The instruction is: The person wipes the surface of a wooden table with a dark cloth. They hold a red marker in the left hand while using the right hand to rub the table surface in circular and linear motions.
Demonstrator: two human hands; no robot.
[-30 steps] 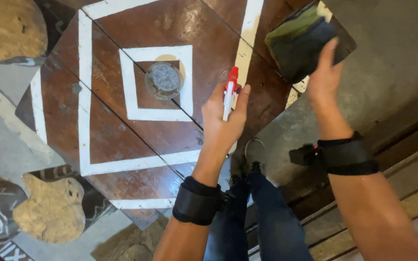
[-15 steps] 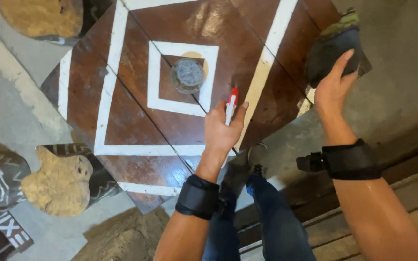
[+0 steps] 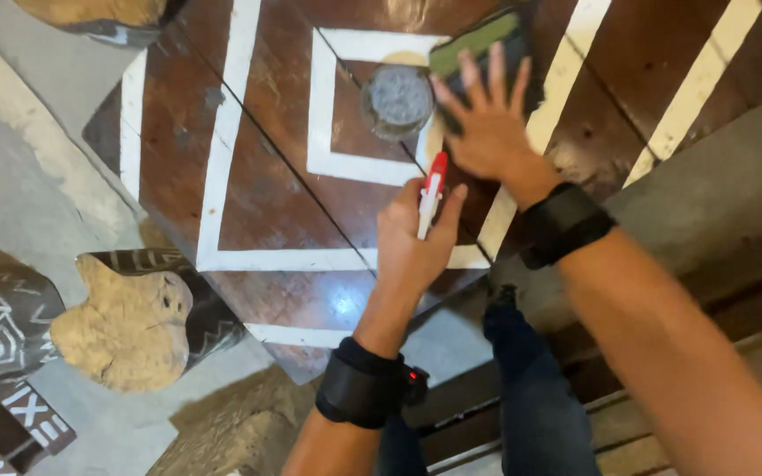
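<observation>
Left hand (image 3: 412,242) pinches a red-capped marker (image 3: 431,192); right hand (image 3: 485,119), fingers spread, presses a dark block (image 3: 478,44) that may slip across the painted board (image 3: 249,176).

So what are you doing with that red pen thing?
The person's left hand holds a red and white marker upright over a dark brown wooden board painted with white lines. The right hand lies spread on a dark pad with a green top, pressing it onto the board, right beside a round grey dish inside the white square. Carved wooden pieces sit on the floor nearby.
</observation>
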